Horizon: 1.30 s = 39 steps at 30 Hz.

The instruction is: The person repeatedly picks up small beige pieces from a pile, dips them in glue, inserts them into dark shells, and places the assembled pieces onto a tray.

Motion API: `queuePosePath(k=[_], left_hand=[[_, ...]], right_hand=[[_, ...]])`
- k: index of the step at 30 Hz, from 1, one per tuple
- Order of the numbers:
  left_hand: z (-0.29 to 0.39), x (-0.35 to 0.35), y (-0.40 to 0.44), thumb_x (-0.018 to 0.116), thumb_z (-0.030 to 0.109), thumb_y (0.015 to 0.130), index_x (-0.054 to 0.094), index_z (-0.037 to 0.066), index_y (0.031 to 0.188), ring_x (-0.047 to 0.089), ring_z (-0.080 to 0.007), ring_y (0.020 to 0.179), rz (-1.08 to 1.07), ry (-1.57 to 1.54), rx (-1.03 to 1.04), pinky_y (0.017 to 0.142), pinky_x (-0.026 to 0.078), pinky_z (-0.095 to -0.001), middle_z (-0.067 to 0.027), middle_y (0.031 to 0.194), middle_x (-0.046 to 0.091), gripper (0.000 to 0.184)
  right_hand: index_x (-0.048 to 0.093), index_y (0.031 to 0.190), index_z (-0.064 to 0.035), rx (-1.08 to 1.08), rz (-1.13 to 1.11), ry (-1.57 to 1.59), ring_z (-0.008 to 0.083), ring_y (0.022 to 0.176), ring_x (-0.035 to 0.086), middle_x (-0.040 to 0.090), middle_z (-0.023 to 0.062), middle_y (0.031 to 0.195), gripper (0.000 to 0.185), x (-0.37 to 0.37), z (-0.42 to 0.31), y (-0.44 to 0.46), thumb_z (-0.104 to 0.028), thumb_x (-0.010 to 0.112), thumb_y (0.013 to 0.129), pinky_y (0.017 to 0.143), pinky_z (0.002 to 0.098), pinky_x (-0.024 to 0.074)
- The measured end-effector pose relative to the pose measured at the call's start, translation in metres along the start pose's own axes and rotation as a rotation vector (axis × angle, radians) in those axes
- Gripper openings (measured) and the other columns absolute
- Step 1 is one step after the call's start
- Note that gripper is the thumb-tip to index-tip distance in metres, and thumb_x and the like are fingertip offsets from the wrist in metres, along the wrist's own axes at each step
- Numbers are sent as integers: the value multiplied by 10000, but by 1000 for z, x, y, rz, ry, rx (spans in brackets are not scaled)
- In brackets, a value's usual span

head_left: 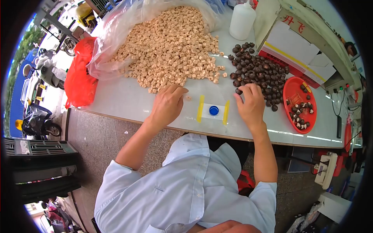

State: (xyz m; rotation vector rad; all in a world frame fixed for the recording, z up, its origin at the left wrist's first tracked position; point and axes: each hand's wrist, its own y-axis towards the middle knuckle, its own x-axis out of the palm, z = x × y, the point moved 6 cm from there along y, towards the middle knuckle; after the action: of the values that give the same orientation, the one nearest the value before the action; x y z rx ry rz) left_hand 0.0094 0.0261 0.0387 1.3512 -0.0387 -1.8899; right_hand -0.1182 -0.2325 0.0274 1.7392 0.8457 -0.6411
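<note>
My left hand (169,101) rests at the near edge of a large heap of small tan pieces (171,42), its fingers bent; what they hold, if anything, is hidden. One loose tan piece (188,98) lies just right of its fingertips. My right hand (250,101) pinches a dark brown ball (238,91) between thumb and finger, beside the pile of dark balls (260,70). Between the hands, a round blue cap (213,110) sits on a white card held down by yellow tape strips (200,109).
A red plastic dish (288,101) with dark and whitish pieces stands at the right. Behind are a white bottle (242,20) and a cardboard box (291,46). A red bag (81,73) and clear plastic (107,54) lie at the left.
</note>
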Motion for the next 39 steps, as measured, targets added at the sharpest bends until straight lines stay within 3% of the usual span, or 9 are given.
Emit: queuePosePath(k=[3,6,9,10,16,22,39], left_hand=[[5,-1,-8,780,77,895,722,45,1044,707,-328,887,-52,75,-75,794,557,-458,-85,924,724,163],[3,13,-11,799,97,877,729,53,1024,706,-312,872,-66,133,-95,778,554,-448,-79,920,726,168],[6,20,-6,793,82,866,736,62,981,705,-304,865,-58,130,-93,772,555,-442,-80,917,725,130],[7,22,-5,788,74,864,738,65,966,705,-303,864,-59,120,-99,771,556,-441,-81,916,725,114],[9,32,11,780,49,847,741,69,945,694,-316,846,-109,51,38,763,557,-448,-89,905,704,108],[13,36,20,773,45,856,750,72,962,699,-316,853,-176,30,87,763,564,-441,-93,903,688,112],[14,43,31,798,35,814,781,36,947,733,-286,788,-237,-35,52,722,596,-399,-109,888,750,134]], right_hand=[[703,1179,-34,391,-147,464,220,1060,676,683,90,1139,325,4,10,-16,29,807,878,883,341,560],[685,1269,-5,522,-213,838,146,1113,666,673,82,1208,357,15,8,-33,102,717,930,950,284,545],[676,1304,25,492,-163,1187,128,1136,646,640,69,1261,380,20,5,-45,136,671,941,1007,286,532],[667,1311,47,448,-157,1203,142,1148,643,615,69,1304,347,16,2,-46,107,655,970,1034,298,529],[628,1387,27,645,-321,1343,148,1114,666,634,65,1243,335,23,0,-64,-12,630,1055,1027,325,560],[622,1369,35,521,-212,1319,147,1073,688,688,68,1191,333,21,-5,-60,43,645,1037,1010,324,583],[636,1355,38,612,-196,1356,127,1096,681,697,64,1188,334,23,2,-66,48,674,1024,1022,302,576]])
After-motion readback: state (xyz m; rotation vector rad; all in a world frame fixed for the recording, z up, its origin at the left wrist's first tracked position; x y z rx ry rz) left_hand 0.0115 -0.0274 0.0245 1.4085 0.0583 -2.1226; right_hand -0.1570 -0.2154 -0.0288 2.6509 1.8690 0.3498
